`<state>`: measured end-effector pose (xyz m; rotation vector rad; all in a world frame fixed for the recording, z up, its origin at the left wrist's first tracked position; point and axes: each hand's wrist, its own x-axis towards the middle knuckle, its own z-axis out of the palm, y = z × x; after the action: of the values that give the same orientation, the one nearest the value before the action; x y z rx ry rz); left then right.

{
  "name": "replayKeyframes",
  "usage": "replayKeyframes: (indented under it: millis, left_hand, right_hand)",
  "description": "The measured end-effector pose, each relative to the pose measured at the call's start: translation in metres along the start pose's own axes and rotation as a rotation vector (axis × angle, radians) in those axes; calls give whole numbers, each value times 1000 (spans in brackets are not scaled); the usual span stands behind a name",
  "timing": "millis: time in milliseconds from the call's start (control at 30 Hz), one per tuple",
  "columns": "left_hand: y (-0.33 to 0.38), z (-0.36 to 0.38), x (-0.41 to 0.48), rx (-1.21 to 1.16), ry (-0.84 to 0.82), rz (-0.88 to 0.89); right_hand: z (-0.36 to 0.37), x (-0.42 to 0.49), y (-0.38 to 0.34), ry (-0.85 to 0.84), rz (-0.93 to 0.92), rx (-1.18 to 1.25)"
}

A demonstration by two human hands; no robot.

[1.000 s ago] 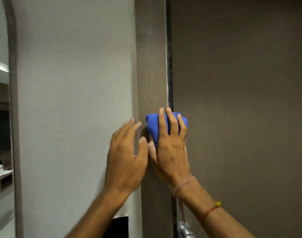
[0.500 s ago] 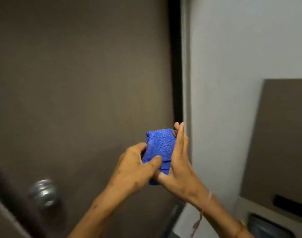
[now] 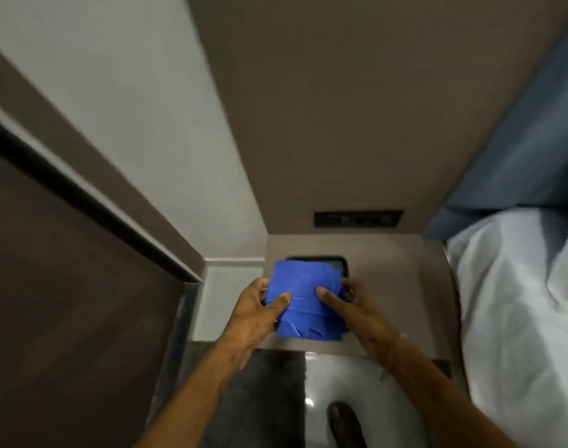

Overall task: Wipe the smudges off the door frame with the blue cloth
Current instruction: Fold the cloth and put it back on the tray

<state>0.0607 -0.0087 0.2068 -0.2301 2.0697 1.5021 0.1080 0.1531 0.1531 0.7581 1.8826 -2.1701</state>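
The folded blue cloth [image 3: 305, 300] is held flat between both hands, above a small brown bedside table [image 3: 399, 286]. My left hand [image 3: 258, 313] grips its left edge with the thumb on top. My right hand [image 3: 357, 310] grips its right edge, thumb also on top. The brown door frame [image 3: 91, 163] runs diagonally at the left, beside the dark door [image 3: 56, 302], well apart from the cloth.
A dark rectangular object [image 3: 337, 265] lies on the bedside table, partly hidden by the cloth. A black switch panel [image 3: 358, 218] sits on the brown wall panel behind. A bed with white bedding [image 3: 518, 302] and a blue headboard [image 3: 528, 140] is at right. A foot [image 3: 345, 425] shows on the glossy floor.
The cloth left the door frame and is now held by both hands. My view swung right and down, from the door to the bedside table.
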Motion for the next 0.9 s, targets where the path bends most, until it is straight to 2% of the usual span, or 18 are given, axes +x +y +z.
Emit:
replayKeyframes:
  millis: [200, 367, 467, 533, 633, 667, 733, 800, 900]
  left_hand:
    - [-127, 74, 145, 129, 163, -82]
    - [-183, 93, 220, 355, 204, 91]
    - [-203, 105, 243, 564, 182, 152]
    - [-220, 111, 247, 666, 126, 145]
    - [-246, 109, 246, 1163, -171, 175]
    - [-248, 107, 248, 1234, -223, 150]
    - [-242, 102, 248, 1272, -262, 112]
    - [-228, 94, 241, 1213, -252, 126]
    - [-196, 70, 219, 992, -107, 206]
  right_hand:
    - [-29, 124, 117, 141, 109, -210]
    - [-31, 192, 179, 139, -21, -508]
    - [-34, 209, 205, 107, -150, -801]
    - [-37, 212, 222, -8, -233, -1076]
    - [-37, 209, 238, -185, -234, -1361]
    - [-36, 209, 239, -212, -205, -1411]
    - [-32, 207, 237, -252, -131, -1489]
    - [-27, 203, 224, -286, -60, -1555]
    - [-14, 189, 192, -263, -62, -1535]
